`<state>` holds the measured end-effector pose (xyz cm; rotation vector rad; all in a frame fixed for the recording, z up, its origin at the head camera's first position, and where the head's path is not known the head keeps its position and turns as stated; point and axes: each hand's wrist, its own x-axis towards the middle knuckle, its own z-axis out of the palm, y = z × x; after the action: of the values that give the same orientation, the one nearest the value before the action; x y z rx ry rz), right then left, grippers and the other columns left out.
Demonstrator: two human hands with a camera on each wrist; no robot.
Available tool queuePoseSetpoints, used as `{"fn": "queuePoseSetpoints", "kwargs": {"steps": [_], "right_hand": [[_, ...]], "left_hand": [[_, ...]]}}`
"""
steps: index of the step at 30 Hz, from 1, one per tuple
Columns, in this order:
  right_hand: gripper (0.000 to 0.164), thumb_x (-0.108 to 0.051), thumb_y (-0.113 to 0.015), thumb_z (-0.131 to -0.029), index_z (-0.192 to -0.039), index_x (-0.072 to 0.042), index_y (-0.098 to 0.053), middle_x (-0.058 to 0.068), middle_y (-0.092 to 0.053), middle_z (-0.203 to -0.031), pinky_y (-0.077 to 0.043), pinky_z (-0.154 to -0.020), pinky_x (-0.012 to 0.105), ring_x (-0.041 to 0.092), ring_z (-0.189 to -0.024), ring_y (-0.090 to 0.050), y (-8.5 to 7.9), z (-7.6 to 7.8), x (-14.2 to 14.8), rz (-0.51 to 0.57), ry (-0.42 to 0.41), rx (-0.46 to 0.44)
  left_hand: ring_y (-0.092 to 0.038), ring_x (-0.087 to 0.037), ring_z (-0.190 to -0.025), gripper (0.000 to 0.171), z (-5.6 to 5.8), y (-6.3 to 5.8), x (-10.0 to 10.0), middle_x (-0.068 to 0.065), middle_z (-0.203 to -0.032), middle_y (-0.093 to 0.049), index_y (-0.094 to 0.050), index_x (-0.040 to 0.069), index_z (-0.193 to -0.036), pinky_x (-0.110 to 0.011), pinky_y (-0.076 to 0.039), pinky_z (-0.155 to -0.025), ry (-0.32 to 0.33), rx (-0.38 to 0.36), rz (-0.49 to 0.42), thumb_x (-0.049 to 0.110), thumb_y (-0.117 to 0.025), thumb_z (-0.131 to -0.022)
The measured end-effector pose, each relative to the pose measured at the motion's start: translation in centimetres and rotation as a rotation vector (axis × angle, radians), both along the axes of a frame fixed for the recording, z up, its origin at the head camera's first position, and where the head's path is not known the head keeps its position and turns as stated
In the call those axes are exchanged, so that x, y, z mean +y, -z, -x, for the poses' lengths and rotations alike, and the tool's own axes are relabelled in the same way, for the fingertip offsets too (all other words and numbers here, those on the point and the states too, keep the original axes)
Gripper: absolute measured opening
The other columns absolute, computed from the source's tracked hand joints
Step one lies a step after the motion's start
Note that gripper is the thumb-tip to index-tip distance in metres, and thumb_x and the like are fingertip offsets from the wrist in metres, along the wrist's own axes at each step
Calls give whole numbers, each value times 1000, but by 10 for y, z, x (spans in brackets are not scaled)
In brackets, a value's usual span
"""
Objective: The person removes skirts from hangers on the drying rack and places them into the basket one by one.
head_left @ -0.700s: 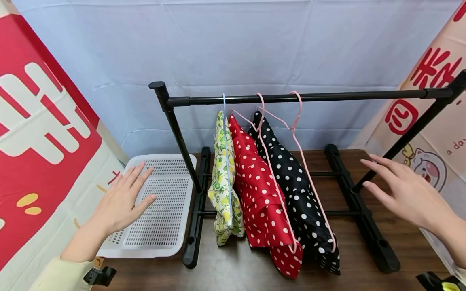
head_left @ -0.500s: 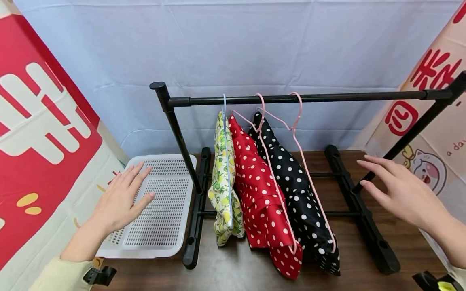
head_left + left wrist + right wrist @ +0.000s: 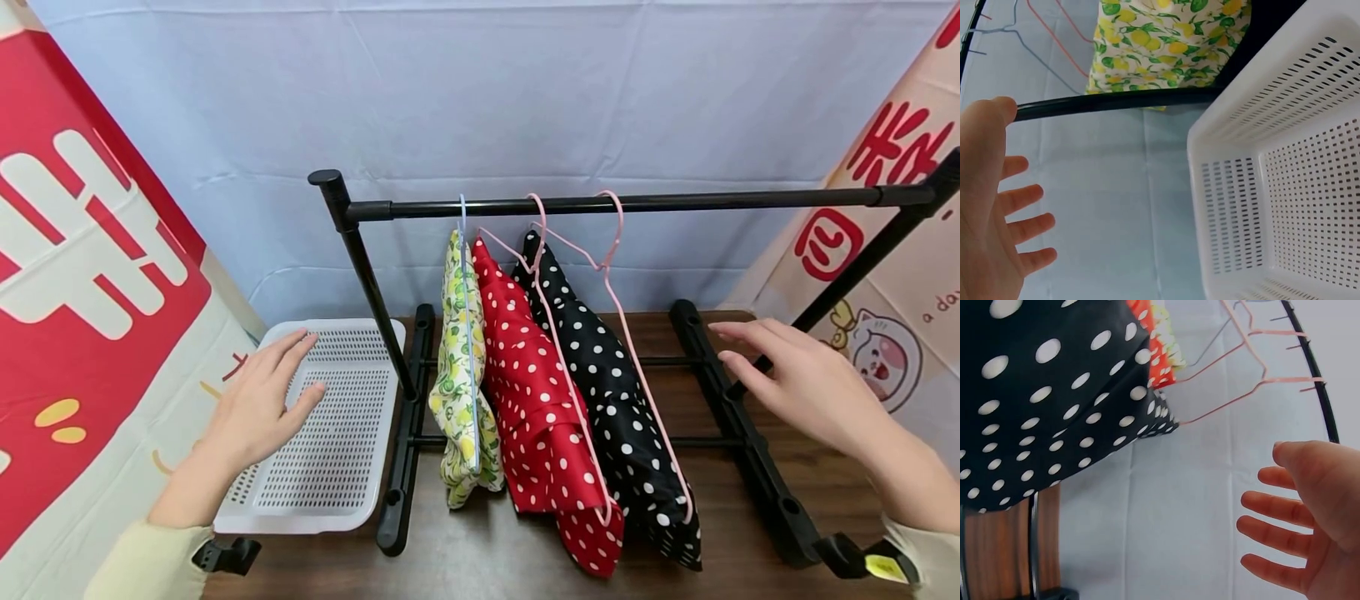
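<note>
My left hand (image 3: 258, 404) is held over the white perforated basket (image 3: 318, 523), fingers spread and holding nothing. On the other side, my right hand (image 3: 806, 387) hovers by the right post of the black clothes rack (image 3: 712, 198), also holding nothing. Three garments hang from the rack's bar: a lemon-print one (image 3: 453, 358) on a blue hanger (image 3: 471, 350), a red polka-dot one (image 3: 525, 392) on a pink hanger (image 3: 561, 354), and a black polka-dot one (image 3: 603, 367) on another pink hanger (image 3: 645, 383). In the right wrist view the black garment (image 3: 1054, 394) fills the upper left.
The rack's black feet (image 3: 401, 492) stand on a brown wooden table (image 3: 480, 567), the left one beside the basket. A pale blue cloth (image 3: 487, 92) hangs behind. Printed red and white cloth (image 3: 90, 242) lines the left side, and a pink printed cloth (image 3: 873, 367) the right.
My right hand has moved left, across the rack's right post. My left hand has shifted slightly to the right over the basket. The garments and hangers have stayed in place.
</note>
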<state>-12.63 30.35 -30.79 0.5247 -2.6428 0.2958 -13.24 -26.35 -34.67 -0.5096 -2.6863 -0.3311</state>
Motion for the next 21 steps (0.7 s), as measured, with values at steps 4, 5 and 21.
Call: {"fn": "queuePoseSetpoints", "kwargs": {"steps": [4,5,21], "right_hand": [[32,-17,-66,-84,-115,-16,-63,1,-64,-105,-42,-55,31,10,-68,-53,-5,5,-8,13,-39,52],[32,-17,-67,-83,-115,-17,-63,0,-64,-103,-41,-54,27,9,-67,-52,-6,6,-9,15,-45,63],[27,-9,-69,-79,-105,-16,-67,-6,-61,-85,-36,-58,17,1,-69,-47,-33,24,-45,47,-157,156]], "left_hand": [[-38,-33,-126,64,3,2,4,-12,-141,-39,-39,14,-140,-54,-32,-100,4,22,-13,33,-61,-83],[-39,-33,-126,64,3,3,4,-11,-141,-40,-39,13,-140,-54,-32,-100,5,27,-21,33,-61,-83],[-42,-31,-123,58,14,2,18,-11,-136,-46,-43,12,-137,-51,-33,-99,56,100,-116,28,-61,-84]]}}
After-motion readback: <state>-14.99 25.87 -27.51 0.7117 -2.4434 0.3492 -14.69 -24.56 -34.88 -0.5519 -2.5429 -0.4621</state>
